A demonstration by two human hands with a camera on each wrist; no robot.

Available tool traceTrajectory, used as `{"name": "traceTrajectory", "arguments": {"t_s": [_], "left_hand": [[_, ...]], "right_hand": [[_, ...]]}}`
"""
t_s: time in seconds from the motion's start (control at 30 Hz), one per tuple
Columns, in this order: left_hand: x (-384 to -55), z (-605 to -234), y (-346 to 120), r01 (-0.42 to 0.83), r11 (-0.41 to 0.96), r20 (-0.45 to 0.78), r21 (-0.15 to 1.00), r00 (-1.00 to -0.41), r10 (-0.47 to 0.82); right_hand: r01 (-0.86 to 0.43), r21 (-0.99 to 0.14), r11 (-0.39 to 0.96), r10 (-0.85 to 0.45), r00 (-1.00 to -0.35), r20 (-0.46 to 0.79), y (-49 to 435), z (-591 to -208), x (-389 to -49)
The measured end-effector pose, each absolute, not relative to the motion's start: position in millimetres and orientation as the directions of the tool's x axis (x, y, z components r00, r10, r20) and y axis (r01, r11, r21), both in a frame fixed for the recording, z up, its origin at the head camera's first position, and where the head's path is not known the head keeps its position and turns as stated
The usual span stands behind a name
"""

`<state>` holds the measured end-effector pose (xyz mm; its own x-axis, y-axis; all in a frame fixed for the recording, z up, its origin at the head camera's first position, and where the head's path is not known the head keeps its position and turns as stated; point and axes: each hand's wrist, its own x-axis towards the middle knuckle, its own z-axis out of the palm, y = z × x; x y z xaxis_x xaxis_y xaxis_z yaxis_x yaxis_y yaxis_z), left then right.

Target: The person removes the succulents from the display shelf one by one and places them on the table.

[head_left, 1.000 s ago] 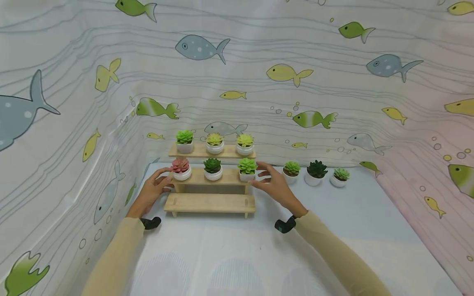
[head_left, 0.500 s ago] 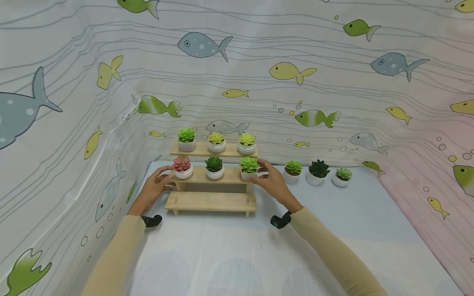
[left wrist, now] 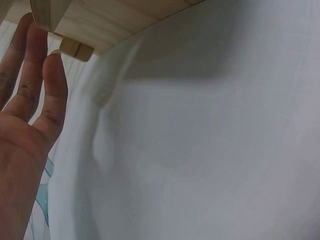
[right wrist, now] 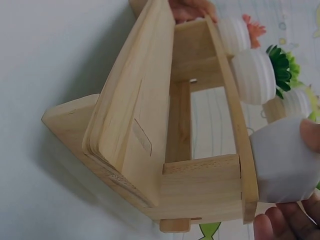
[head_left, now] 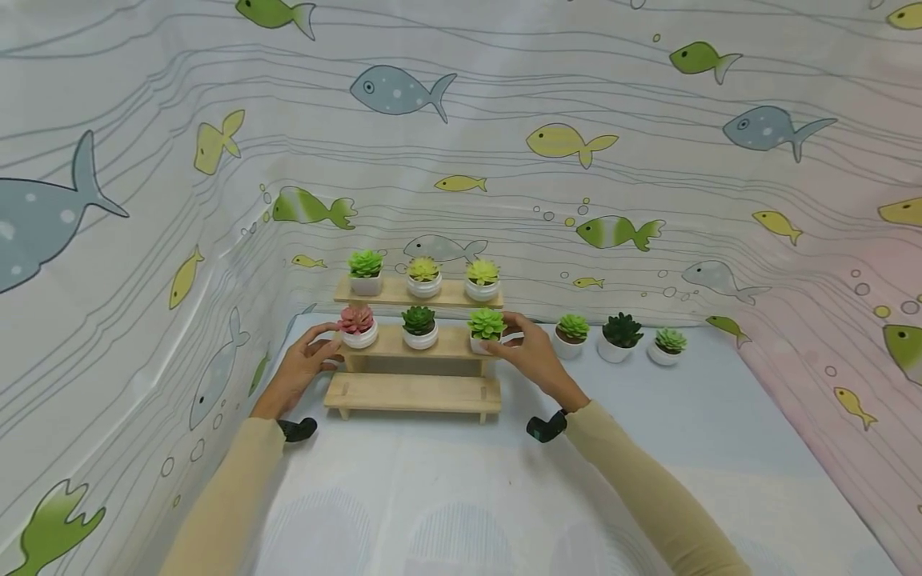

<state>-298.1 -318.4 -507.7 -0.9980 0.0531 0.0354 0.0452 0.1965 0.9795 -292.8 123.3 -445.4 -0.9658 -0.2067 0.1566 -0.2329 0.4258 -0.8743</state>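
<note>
A three-step wooden stand (head_left: 412, 392) bears small potted artificial succulents on its upper two steps. My right hand (head_left: 533, 352) pinches the square white pot of a bright green succulent (head_left: 487, 323) at the right end of the middle step. In the right wrist view, the thumb lies on that pot (right wrist: 285, 160) and fingers are below it; its base is against the board. My left hand (head_left: 301, 364) rests at the stand's left end, beside a red succulent (head_left: 356, 320) in a round white pot. Its fingers (left wrist: 54, 82) look nearly straight in the left wrist view.
A dark green succulent (head_left: 420, 320) stands mid-step, with several plants, one a green succulent (head_left: 366, 262), on the top step. Right of the stand, a dark succulent (head_left: 618, 332) sits between two lighter ones on the table (head_left: 720, 400). Fish-printed cloth (head_left: 504, 104) surrounds the table.
My right hand has closed in on the square pot from the right and now grips it. The left hand keeps its place; the view has shifted slightly.
</note>
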Motion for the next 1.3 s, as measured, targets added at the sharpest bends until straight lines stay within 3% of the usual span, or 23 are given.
{"name": "traceTrajectory", "arguments": {"t_s": [0.7,1.3], "left_hand": [[-298.2,-503.7,-316.9,0.036,0.185,0.022,0.982,-0.997,0.077],[-280.7,-478.5,-307.0,0.029,0.186,0.014,0.982,-0.997,0.081]], "right_hand": [[-0.233,-0.899,0.37,-0.218,-0.963,0.16,146.0,-439.5,-278.1],[-0.205,-0.9,0.385,-0.186,-0.972,0.142,169.0,-437.4,-266.6]]}}
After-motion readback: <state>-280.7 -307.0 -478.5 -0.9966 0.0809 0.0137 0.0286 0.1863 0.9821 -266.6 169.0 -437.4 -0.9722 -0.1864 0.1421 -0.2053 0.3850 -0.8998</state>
